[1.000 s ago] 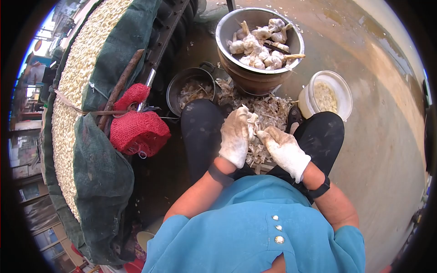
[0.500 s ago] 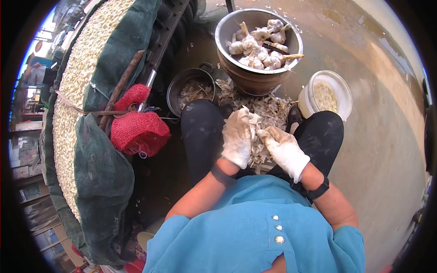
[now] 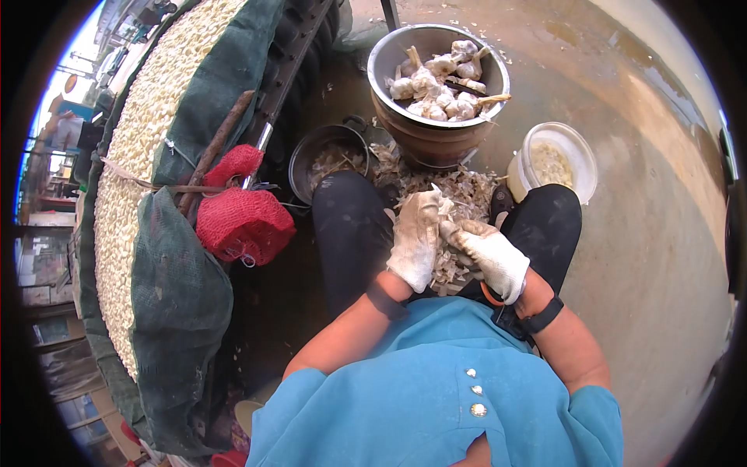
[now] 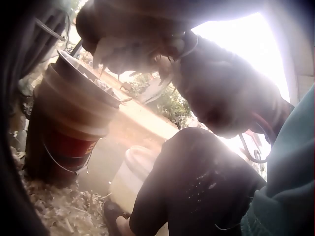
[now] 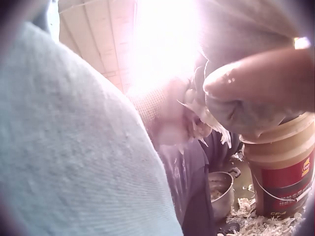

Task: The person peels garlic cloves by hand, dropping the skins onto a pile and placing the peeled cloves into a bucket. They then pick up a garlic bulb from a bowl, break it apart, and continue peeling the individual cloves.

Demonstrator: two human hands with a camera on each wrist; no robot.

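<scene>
In the head view the gloved left hand (image 3: 417, 240) curls its fingers round whitish garlic (image 3: 445, 207), mostly hidden by the gloves. Against it from the other side, the gloved right hand (image 3: 492, 253) pinches with thumb and fingertips. An orange curved piece (image 3: 491, 295) shows beneath the right palm; what it belongs to cannot be told. Torn papery skin (image 5: 216, 125) hangs between the hands in the right wrist view. Glare and shadow blur both hands in the left wrist view.
Garlic bulbs (image 3: 426, 84) fill a metal basin (image 3: 502, 109) on a bucket (image 3: 433, 140). Around stand a pot (image 3: 296, 173) and a white tub (image 3: 523, 173). Peelings (image 3: 467, 191) cover the floor between the knees. At left are a green sack (image 3: 175, 288) of peeled cloves and red netting (image 3: 247, 222).
Both hands have shifted slightly, and the right fingers now lie closer to the left hand. The orange piece has come into sight under the right palm. The head view has tilted a little.
</scene>
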